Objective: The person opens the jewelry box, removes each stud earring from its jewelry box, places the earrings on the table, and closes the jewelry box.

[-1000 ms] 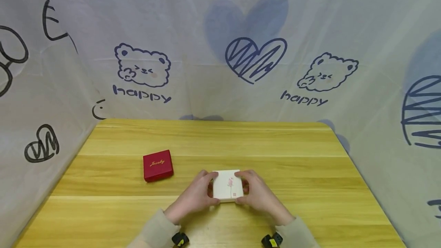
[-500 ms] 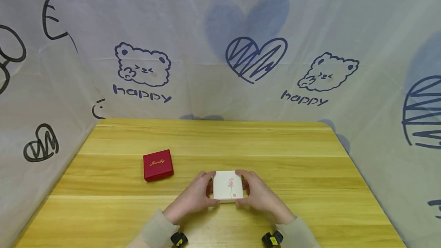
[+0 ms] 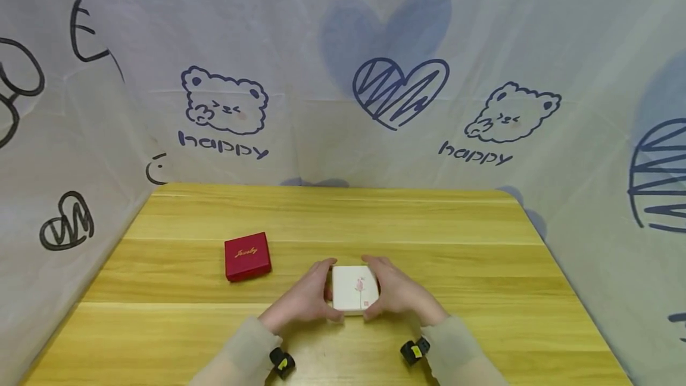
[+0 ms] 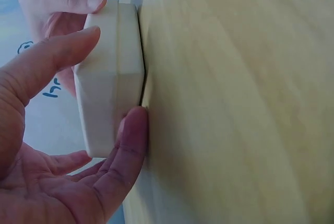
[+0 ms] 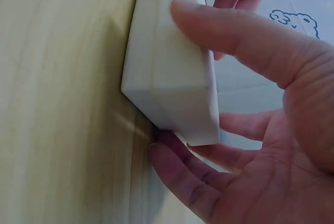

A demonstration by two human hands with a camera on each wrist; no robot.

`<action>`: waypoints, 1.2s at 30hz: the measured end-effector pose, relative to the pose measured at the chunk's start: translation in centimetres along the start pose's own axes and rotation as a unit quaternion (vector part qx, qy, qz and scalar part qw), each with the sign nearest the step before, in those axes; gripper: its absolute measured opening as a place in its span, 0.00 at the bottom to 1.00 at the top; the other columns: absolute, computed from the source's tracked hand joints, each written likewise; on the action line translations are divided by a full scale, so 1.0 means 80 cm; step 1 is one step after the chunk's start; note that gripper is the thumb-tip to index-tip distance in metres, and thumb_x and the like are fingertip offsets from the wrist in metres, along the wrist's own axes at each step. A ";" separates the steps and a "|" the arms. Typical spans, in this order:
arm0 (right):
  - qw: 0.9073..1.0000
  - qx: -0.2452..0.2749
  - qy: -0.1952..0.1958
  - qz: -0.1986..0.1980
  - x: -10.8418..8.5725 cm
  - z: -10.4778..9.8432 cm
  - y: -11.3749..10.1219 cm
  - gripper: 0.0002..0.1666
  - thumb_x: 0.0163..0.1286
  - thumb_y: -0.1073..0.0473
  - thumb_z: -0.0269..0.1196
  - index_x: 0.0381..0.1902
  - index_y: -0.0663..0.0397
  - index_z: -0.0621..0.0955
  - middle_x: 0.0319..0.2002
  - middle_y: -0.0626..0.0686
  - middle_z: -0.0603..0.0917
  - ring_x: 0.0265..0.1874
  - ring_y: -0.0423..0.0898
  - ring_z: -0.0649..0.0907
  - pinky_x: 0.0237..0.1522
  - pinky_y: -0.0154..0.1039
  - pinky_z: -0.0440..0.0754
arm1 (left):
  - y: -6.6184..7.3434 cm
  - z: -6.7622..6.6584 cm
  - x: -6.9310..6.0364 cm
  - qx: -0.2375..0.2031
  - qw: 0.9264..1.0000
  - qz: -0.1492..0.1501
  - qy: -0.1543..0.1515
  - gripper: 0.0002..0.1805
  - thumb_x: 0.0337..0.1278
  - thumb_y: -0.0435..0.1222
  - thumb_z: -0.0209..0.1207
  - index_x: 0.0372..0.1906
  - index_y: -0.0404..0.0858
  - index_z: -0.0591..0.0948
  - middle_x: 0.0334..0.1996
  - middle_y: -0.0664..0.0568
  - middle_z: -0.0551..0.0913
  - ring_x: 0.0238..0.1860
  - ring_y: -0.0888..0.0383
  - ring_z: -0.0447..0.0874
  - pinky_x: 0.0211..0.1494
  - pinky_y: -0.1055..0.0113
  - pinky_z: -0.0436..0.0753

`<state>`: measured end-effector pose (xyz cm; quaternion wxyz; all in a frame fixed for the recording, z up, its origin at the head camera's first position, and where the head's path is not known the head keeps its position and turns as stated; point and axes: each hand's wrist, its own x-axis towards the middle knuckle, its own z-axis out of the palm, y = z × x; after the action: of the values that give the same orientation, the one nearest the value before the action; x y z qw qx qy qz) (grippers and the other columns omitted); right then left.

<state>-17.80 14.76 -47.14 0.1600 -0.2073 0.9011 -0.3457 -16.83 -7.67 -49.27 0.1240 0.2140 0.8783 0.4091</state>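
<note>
A small white box [image 3: 351, 288] with a pink flower on its lid sits on the table in front of me, lid up. My left hand [image 3: 306, 296] holds its left side. In the left wrist view, the thumb lies on the box's front wall [image 4: 102, 72] and the other fingers curl at the side, low by the tabletop. My right hand [image 3: 399, 293] holds the right side likewise. Its thumb presses the front wall in the right wrist view, and its fingertips [image 5: 169, 156] reach the lower corner of the box [image 5: 177, 72].
To the left and farther back lies a closed red box [image 3: 248, 257] with gold "Jewelry" lettering. Under everything is a wood-grain table [image 3: 455, 243]. White cloth with drawn bears and hearts [image 3: 300, 46] hangs behind and at both sides.
The right wrist has turned slightly inward, and its index finger has shifted off the box's back edge. The white box stays in place between both hands. The red box has not moved.
</note>
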 end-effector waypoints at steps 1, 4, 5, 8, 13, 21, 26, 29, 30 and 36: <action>1.000 -0.005 -0.003 -0.003 0.001 0.000 0.000 0.65 0.38 0.63 0.82 0.72 0.67 0.60 0.65 0.65 0.67 0.59 0.58 0.73 0.62 0.56 0.68 | -0.001 0.000 0.001 -0.004 1.000 0.003 -0.003 0.60 0.31 0.35 0.79 0.71 0.23 0.56 0.54 0.39 0.70 0.36 0.59 0.73 0.41 0.67 0.75; 1.000 -0.020 -0.009 -0.012 0.003 0.001 0.001 0.64 0.36 0.64 0.82 0.70 0.69 0.62 0.63 0.64 0.69 0.57 0.57 0.73 0.61 0.55 0.69 | -0.005 0.000 0.003 -0.005 1.000 0.007 -0.010 0.60 0.30 0.35 0.80 0.71 0.23 0.56 0.48 0.43 0.71 0.35 0.60 0.73 0.40 0.68 0.75; 1.000 -0.024 -0.011 -0.015 0.004 0.001 0.001 0.63 0.36 0.64 0.82 0.70 0.69 0.63 0.62 0.63 0.70 0.56 0.56 0.74 0.61 0.55 0.69 | -0.005 0.000 0.004 -0.005 1.000 0.009 -0.012 0.60 0.30 0.35 0.80 0.71 0.23 0.56 0.46 0.44 0.71 0.35 0.60 0.73 0.40 0.67 0.75; 0.999 -0.029 -0.013 -0.019 0.006 0.002 0.004 0.61 0.36 0.65 0.82 0.68 0.69 0.65 0.60 0.61 0.71 0.53 0.53 0.74 0.59 0.53 0.71 | -0.006 0.000 0.005 0.002 1.000 0.010 -0.017 0.60 0.30 0.35 0.79 0.71 0.23 0.56 0.48 0.45 0.71 0.37 0.59 0.72 0.43 0.65 0.75; 0.999 -0.030 -0.015 -0.021 0.009 0.003 0.007 0.58 0.35 0.65 0.82 0.65 0.68 0.66 0.56 0.58 0.73 0.49 0.50 0.74 0.56 0.51 0.72 | -0.006 0.001 0.006 0.016 0.999 0.007 -0.028 0.59 0.32 0.36 0.79 0.71 0.25 0.57 0.56 0.40 0.70 0.46 0.55 0.70 0.53 0.59 0.73; 0.999 -0.031 -0.013 -0.021 0.011 0.005 0.008 0.57 0.34 0.64 0.83 0.63 0.68 0.68 0.52 0.56 0.74 0.45 0.48 0.74 0.52 0.50 0.74 | -0.008 0.002 0.007 0.013 0.999 0.007 -0.031 0.59 0.30 0.34 0.78 0.71 0.24 0.57 0.54 0.41 0.70 0.44 0.55 0.71 0.51 0.61 0.73; 0.999 -0.029 -0.009 -0.019 0.012 0.005 0.008 0.57 0.34 0.63 0.83 0.62 0.68 0.68 0.51 0.55 0.75 0.44 0.48 0.74 0.51 0.50 0.74 | -0.007 0.003 0.005 0.018 0.999 0.008 -0.036 0.60 0.31 0.31 0.76 0.72 0.25 0.54 0.59 0.39 0.68 0.50 0.53 0.70 0.57 0.58 0.72; 1.000 -0.024 -0.011 -0.015 0.012 0.005 0.008 0.56 0.34 0.63 0.84 0.62 0.68 0.69 0.50 0.55 0.75 0.44 0.48 0.75 0.51 0.50 0.74 | -0.005 0.004 0.005 0.026 0.999 0.004 -0.037 0.60 0.31 0.29 0.74 0.73 0.25 0.52 0.64 0.37 0.64 0.56 0.51 0.68 0.62 0.54 0.70; 1.000 -0.021 -0.011 -0.014 0.012 0.005 0.007 0.56 0.34 0.63 0.84 0.62 0.68 0.69 0.50 0.55 0.75 0.44 0.48 0.75 0.51 0.50 0.74 | -0.004 0.005 0.005 0.028 0.999 0.002 -0.037 0.60 0.30 0.28 0.74 0.73 0.25 0.51 0.65 0.36 0.64 0.57 0.50 0.68 0.62 0.54 0.69; 1.000 -0.007 -0.014 -0.012 0.012 0.005 0.006 0.54 0.34 0.62 0.84 0.61 0.66 0.70 0.48 0.53 0.75 0.41 0.48 0.75 0.48 0.49 0.74 | -0.001 0.008 0.006 0.051 0.998 -0.006 -0.028 0.62 0.24 0.25 0.74 0.73 0.25 0.52 0.65 0.34 0.63 0.61 0.47 0.68 0.63 0.53 0.69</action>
<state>-18.57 14.39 -47.90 0.1669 -0.2239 0.8987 -0.3383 -17.02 -7.07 -49.73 0.1399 0.2261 0.8956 0.3567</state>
